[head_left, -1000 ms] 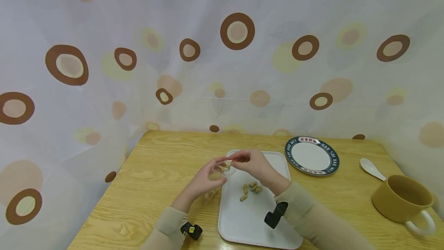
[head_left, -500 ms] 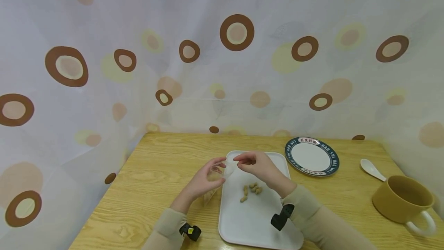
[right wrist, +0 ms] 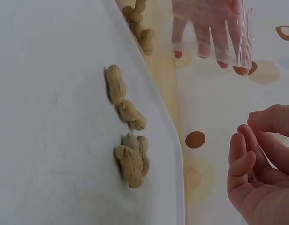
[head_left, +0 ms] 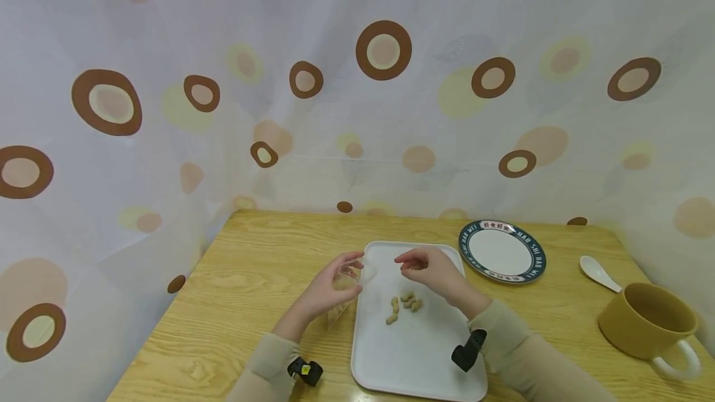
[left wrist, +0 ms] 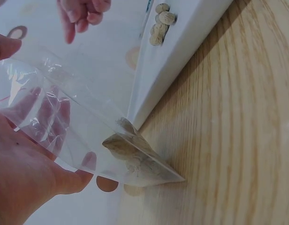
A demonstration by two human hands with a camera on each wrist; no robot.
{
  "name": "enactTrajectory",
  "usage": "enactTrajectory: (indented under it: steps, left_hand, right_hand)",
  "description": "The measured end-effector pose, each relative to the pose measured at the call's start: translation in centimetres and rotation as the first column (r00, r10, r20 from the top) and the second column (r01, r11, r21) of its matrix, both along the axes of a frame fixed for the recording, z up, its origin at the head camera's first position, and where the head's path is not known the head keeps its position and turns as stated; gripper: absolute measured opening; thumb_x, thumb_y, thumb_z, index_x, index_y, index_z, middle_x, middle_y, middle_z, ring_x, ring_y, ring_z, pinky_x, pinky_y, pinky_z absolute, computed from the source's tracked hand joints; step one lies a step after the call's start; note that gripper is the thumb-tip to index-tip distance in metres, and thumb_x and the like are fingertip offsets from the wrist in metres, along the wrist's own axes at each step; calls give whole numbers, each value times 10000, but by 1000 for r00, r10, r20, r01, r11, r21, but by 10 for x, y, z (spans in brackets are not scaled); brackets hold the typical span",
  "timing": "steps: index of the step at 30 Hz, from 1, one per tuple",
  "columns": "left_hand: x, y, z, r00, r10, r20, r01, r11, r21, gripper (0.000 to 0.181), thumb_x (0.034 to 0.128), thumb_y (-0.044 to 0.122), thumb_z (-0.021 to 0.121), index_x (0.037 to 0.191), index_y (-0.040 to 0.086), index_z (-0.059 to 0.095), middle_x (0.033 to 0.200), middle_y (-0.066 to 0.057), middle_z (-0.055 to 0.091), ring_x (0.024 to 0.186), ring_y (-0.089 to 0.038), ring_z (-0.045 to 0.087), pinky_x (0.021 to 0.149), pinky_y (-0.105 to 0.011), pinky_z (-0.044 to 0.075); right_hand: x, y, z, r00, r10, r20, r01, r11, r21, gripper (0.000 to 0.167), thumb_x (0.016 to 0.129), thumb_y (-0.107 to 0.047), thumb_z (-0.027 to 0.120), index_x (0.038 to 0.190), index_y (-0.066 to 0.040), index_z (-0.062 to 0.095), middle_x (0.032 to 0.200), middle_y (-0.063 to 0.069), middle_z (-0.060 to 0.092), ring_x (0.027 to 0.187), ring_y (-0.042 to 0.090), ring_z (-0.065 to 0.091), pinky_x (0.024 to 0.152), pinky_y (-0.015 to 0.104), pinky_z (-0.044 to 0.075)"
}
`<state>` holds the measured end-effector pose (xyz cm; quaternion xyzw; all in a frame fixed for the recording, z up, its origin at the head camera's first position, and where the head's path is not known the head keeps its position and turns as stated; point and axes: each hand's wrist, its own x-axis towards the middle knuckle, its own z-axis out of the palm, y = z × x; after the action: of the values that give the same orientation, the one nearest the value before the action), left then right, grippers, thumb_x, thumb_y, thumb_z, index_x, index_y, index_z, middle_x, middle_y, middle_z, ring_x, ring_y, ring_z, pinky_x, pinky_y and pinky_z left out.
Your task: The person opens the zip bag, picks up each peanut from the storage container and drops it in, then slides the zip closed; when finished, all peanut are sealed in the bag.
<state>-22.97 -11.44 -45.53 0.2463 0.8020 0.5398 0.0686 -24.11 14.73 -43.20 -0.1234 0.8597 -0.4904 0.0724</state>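
My left hand [head_left: 326, 290] holds a clear zip bag [left wrist: 95, 124], its thumb and fingers spread around the mouth. Several unshelled peanuts [left wrist: 123, 146] lie in the bag's lower corner, which reaches down to the wooden table. Over the white tray [head_left: 419, 355], my right hand [head_left: 436, 272] hovers apart from the bag, fingers loosely curled and nothing between them. Below it on the tray is a small group of peanuts [right wrist: 130, 164], also visible in the left wrist view.
A blue-rimmed plate [head_left: 501, 252] lies beyond the tray's far right corner. Farther right are a white spoon [head_left: 599, 272] and a large mustard mug [head_left: 648, 318] with a white handle. A dotted curtain [head_left: 335, 110] hangs behind the wooden table [head_left: 268, 247].
A second ago my right hand held a peanut at the bag's mouth. It has let the peanut go and drawn back to the right. The left hand stays nearly in place.
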Motion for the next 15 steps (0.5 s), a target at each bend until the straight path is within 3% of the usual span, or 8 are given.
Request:
enactTrajectory:
  steps: [7,15]
  left_hand:
    - [-1,-1,-2,1000,-8,-3,8,1000,-3,629,905,112,666,1482,100,416,1353,-189,552,1185,-344,535,1061,-631,358]
    - [-1,2,-1,1000,-10,1,10,1000,-5,627,909,145,670,1483,132,419,1355,-153,553,1189,-339,531,1050,-632,369]
  right_hand:
    - [-2,7,-10,999,-25,40,23,998,58,244,916,-59,665,1153,-11,701,939,38,697,857,151,596,781,274,523]
    - [-2,11,-20,998,-14,56,7,994,110,237,900,-62,679,1131,-19,708,931,45,690,849,159,584,728,256,500]
